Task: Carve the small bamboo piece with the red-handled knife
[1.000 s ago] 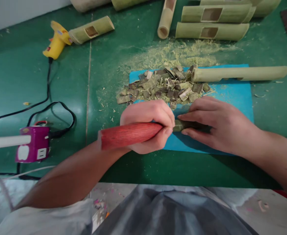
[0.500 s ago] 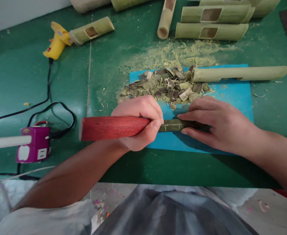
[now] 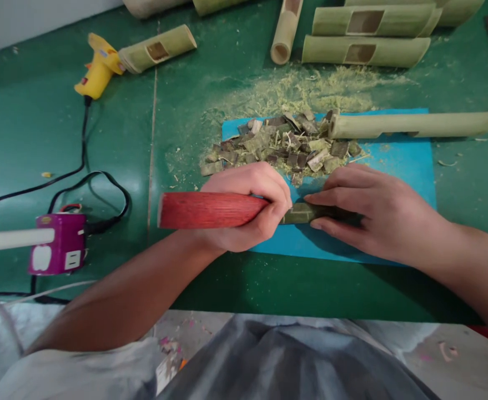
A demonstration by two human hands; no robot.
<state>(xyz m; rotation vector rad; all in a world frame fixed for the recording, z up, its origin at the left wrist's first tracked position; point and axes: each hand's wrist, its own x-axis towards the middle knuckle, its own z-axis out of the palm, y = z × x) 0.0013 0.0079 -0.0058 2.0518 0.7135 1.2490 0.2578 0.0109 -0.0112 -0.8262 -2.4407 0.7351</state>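
Observation:
My left hand [image 3: 256, 205] is wrapped around the thick red wooden handle [image 3: 210, 210] of a tool; its working end is hidden by the fingers. Just beyond that fist lies a dark green bamboo piece [image 3: 297, 213] with pale lines marked across it. My right hand [image 3: 377, 214] grips this piece from the right, thumb on the near side and fingers on the far side, hiding its right part. Both rest over a blue mat [image 3: 406, 189]. Behind the hands is a heap of small cut bamboo chips [image 3: 277, 144] mixed with shavings.
A slender bamboo tube [image 3: 431, 125] lies across the mat's far right. Larger bamboo tubes with square openings [image 3: 364, 53] stand behind it. At left are a yellow heat-gun-like tool [image 3: 99, 66], its black cord and a purple power socket box [image 3: 58, 244]. The green table [image 3: 310, 294] ends close to my body.
My left hand and the red handle have moved a little to the right, nearer my right hand. My right hand keeps its hold on the bamboo piece. The view has shifted slightly.

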